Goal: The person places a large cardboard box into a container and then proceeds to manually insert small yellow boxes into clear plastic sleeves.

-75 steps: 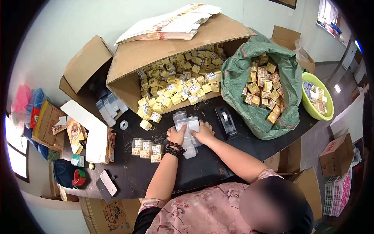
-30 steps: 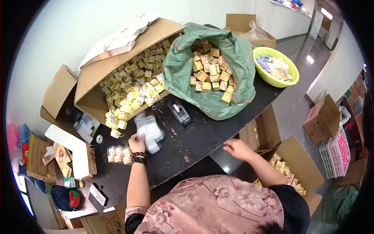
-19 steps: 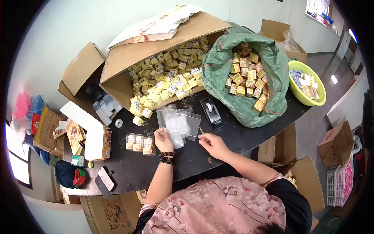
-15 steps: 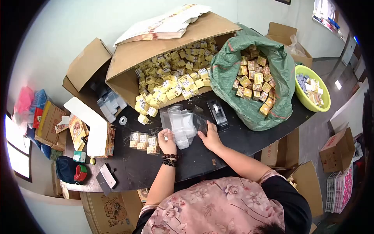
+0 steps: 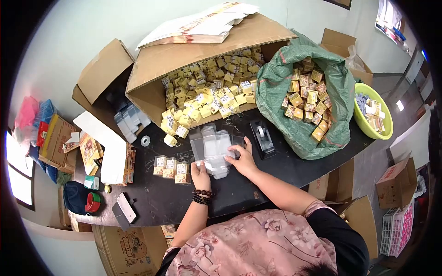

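A pile of flat clear plastic box blanks (image 5: pixel 215 143) lies on the dark table in front of me. My left hand (image 5: pixel 200 175) is at the pile's lower left edge, fingers close together on a blank. My right hand (image 5: pixel 243 161) is at the right side, closed around the edge of a clear sheet, thumb over the pile. Transparency makes the sheets' exact edges hard to tell. Left of my left hand stand several small printed boxes (image 5: pixel 168 174) in clear packaging, grouped together. A tape dispenser (image 5: pixel 263 138) stands right of the pile.
Behind the pile, a cardboard box (image 5: pixel 152 99) lies on its side, full of small yellow boxes (image 5: pixel 202 106). A green woven sack (image 5: pixel 276 115) holds more printed boxes. Further right is a lime basin (image 5: pixel 389 126). A phone (image 5: pixel 125 207) and tape roll (image 5: pixel 145 140) lie to the left.
My right hand has shifted slightly left, its thumb and index finger now over the pile. The left hand has lowered slightly at the pile's lower edge. The view has tilted a little.
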